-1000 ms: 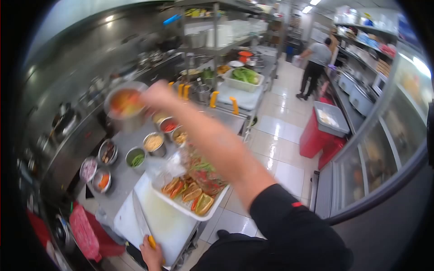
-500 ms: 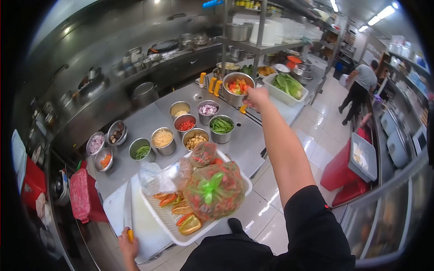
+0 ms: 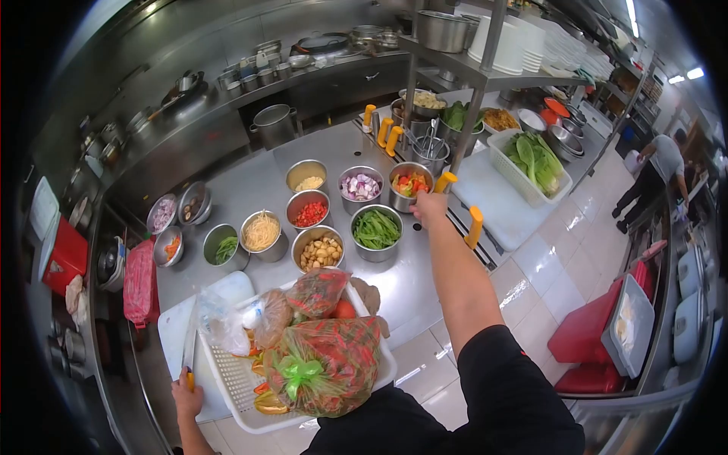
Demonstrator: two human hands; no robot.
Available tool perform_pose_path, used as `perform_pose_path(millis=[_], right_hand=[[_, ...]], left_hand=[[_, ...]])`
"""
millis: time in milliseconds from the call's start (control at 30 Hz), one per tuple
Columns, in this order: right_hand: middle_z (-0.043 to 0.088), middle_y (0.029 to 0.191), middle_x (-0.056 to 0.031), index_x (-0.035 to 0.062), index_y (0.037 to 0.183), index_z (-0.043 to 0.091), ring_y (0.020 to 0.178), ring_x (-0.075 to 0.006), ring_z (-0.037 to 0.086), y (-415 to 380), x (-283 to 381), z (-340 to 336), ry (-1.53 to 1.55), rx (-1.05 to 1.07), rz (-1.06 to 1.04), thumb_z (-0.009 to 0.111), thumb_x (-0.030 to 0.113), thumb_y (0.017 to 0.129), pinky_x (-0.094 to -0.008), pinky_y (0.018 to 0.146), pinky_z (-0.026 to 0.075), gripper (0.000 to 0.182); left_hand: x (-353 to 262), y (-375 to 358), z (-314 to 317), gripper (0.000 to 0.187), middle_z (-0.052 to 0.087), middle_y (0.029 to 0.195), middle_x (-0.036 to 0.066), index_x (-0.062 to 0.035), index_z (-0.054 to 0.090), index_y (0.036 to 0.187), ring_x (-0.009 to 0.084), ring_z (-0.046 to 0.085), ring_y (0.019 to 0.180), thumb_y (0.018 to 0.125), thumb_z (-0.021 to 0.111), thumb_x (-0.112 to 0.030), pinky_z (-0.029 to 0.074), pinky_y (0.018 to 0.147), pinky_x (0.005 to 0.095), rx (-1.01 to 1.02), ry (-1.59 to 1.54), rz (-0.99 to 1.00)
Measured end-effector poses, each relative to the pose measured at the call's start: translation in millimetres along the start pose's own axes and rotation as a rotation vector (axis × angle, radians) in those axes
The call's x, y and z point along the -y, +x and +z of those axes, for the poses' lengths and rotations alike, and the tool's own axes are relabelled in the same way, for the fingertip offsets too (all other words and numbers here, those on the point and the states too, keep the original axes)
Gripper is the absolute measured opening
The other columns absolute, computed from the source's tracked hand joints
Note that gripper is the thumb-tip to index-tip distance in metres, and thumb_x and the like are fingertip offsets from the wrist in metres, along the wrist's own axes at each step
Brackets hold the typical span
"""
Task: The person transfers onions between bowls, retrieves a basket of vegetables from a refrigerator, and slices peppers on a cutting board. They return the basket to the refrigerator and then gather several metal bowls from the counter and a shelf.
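I can read no text, label, brand, number or sign anywhere in my view, at any clock position.

Eight metal cups (image 3: 377, 241) of food stand on the near table (image 3: 409, 292), with three small bowls (image 3: 169, 256) beside them. I count two white baskets (image 3: 236, 379), six yellow handles (image 3: 475, 227) and maybe four bags (image 3: 341, 356), since the clear ones blur together.
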State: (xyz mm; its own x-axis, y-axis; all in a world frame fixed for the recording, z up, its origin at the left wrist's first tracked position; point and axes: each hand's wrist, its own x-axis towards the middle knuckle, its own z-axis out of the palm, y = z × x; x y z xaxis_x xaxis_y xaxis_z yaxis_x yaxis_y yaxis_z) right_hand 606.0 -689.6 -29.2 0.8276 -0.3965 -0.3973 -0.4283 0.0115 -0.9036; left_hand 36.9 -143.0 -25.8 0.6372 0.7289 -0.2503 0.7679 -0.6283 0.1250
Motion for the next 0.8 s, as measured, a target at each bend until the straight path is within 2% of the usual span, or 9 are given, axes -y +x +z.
perform_pose_path(millis=[33, 67, 167, 267, 333, 433, 467, 567, 800], right_hand=[[0.069, 0.078, -0.0143, -0.0079, 0.103, 0.064, 0.058, -0.0206, 0.070, 3.3, -2.4, 1.6, -0.030, 0.004, 0.012, 0.065, 0.029, 0.095, -0.0309, 0.042, 0.048, 0.038], [0.070, 0.076, -0.0166, -0.0103, 0.103, 0.063, 0.064, -0.0290, 0.071, 3.6, -1.1, 0.7, -0.110, 0.032, -0.024, 0.064, 0.032, 0.094, -0.0368, 0.052, 0.053, 0.043], [0.072, 0.094, -0.0232, -0.0079, 0.114, 0.061, 0.086, -0.0393, 0.071, 3.4, 11.1, -9.3, -0.522, 0.170, -0.228, 0.064, 0.030, 0.093, -0.0431, 0.073, 0.057, 0.043], [0.065, 0.117, -0.0277, 0.0013, 0.126, 0.060, 0.110, -0.0431, 0.063, -68.3, 23.0, -10.9, -0.762, 0.156, -0.647, 0.061, 0.023, 0.091, -0.0457, 0.094, 0.051, 0.041], [0.059, 0.128, -0.0272, 0.0107, 0.133, 0.058, 0.117, -0.0403, 0.059, -68.9, 12.8, 0.2, -0.778, 0.357, -0.881, 0.059, 0.013, 0.089, -0.0458, 0.098, 0.049, 0.044], [0.061, 0.117, -0.0259, 0.0074, 0.124, 0.062, 0.119, -0.0398, 0.056, -47.2, 9.0, 24.9, -0.953, 0.554, -0.954, 0.061, 0.011, 0.085, -0.0463, 0.100, 0.047, 0.039], [0.063, 0.110, -0.0252, 0.0091, 0.120, 0.066, 0.110, -0.0408, 0.060, -44.5, 11.3, 30.8, -0.929, 0.553, -1.111, 0.060, 0.005, 0.085, -0.0473, 0.096, 0.049, 0.036], [0.064, 0.109, -0.0249, 0.0077, 0.111, 0.071, 0.107, -0.0416, 0.062, -37.9, 11.9, 41.0, -0.936, 0.538, -1.072, 0.058, -0.001, 0.083, -0.0461, 0.093, 0.050, 0.033], [0.064, 0.104, -0.0227, 0.0076, 0.107, 0.072, 0.102, -0.0401, 0.062, -33.1, 1.0, 47.3, -0.800, 0.519, -1.176, 0.063, 0.011, 0.088, -0.0465, 0.091, 0.050, 0.021]], left_hand=[[0.5, 0.7, 1.8, 0.075, 0.045, 0.132, 0.026, -0.0211, 0.039, 0.152, 0.0457, 0.047, 0.119, 0.081, 0.063, -0.014, 0.040, 0.107, 0.0499, -0.008, 0.003, -0.013], [-0.9, 0.4, 2.1, 0.075, 0.045, 0.133, 0.025, -0.0211, 0.039, 0.152, 0.0456, 0.047, 0.120, 0.081, 0.062, -0.014, 0.040, 0.107, 0.0499, -0.015, 0.007, -0.025], [-4.6, -4.6, 0.3, 0.073, 0.045, 0.133, 0.025, -0.0220, 0.039, 0.152, 0.0453, 0.047, 0.122, 0.083, 0.060, -0.012, 0.040, 0.108, 0.0496, -0.006, 0.026, -0.047], [-12.7, -5.5, 0.1, 0.072, 0.045, 0.132, 0.025, -0.0227, 0.039, 0.152, 0.0453, 0.047, 0.123, 0.083, 0.058, -0.010, 0.040, 0.109, 0.0497, -0.007, 0.021, -0.059], [-10.0, -5.2, 1.6, 0.074, 0.045, 0.132, 0.025, -0.0227, 0.039, 0.152, 0.0451, 0.047, 0.122, 0.083, 0.059, -0.011, 0.040, 0.109, 0.0497, -0.009, 0.019, -0.072], [-6.5, 0.8, 5.9, 0.077, 0.044, 0.133, 0.025, -0.0222, 0.039, 0.153, 0.0448, 0.046, 0.121, 0.080, 0.061, -0.012, 0.039, 0.108, 0.0495, -0.006, 0.010, -0.085], [-6.7, 0.5, 5.7, 0.077, 0.044, 0.132, 0.025, -0.0223, 0.039, 0.153, 0.0448, 0.046, 0.121, 0.080, 0.061, -0.012, 0.039, 0.108, 0.0496, -0.001, 0.013, -0.090], [-2.1, 2.9, 6.9, 0.077, 0.044, 0.132, 0.025, -0.0225, 0.038, 0.153, 0.0449, 0.047, 0.120, 0.080, 0.061, -0.012, 0.039, 0.108, 0.0500, -0.009, 0.026, -0.091], [0.9, 2.8, 11.9, 0.078, 0.045, 0.131, 0.024, -0.0230, 0.037, 0.154, 0.0451, 0.048, 0.116, 0.080, 0.061, -0.012, 0.039, 0.107, 0.0505, -0.021, 0.052, -0.086]])
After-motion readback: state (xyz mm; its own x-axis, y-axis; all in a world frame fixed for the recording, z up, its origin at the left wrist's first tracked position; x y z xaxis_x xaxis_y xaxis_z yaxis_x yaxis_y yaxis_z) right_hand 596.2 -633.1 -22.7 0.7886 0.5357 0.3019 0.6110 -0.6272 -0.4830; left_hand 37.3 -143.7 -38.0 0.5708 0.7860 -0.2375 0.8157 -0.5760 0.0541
